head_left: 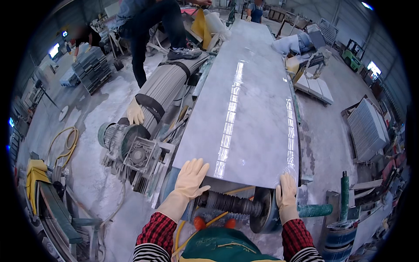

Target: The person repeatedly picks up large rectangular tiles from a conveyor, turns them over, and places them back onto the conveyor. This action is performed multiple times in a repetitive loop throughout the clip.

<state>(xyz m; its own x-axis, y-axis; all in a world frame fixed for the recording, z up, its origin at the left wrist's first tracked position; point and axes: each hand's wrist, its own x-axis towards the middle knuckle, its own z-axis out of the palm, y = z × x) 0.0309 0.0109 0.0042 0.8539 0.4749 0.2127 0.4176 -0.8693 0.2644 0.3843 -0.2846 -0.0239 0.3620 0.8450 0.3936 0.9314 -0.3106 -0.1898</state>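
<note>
A long, polished pale grey stone slab [257, 100] stretches away from me, with light strips mirrored in its wet-looking top. My left hand [190, 178], in a cream rubber glove, rests at its near left corner with the fingers stretched out and the thumb apart. At the near right corner lies my right hand [286, 195], gloved alike, its fingers extended on the slab's edge. Neither hand is wrapped round anything. Under the near edge shows a dark ribbed roller shaft [231, 204] with a round wheel [263, 209] at its right end.
Left of the slab stand a dusty motor [126, 142] and a ribbed grey bundle [168, 87], with a loose glove [135, 112] on it and a person's shoe [185, 52] at its far end. A green post [344, 196] rises at right. Another person [255, 12] stands beyond the slab.
</note>
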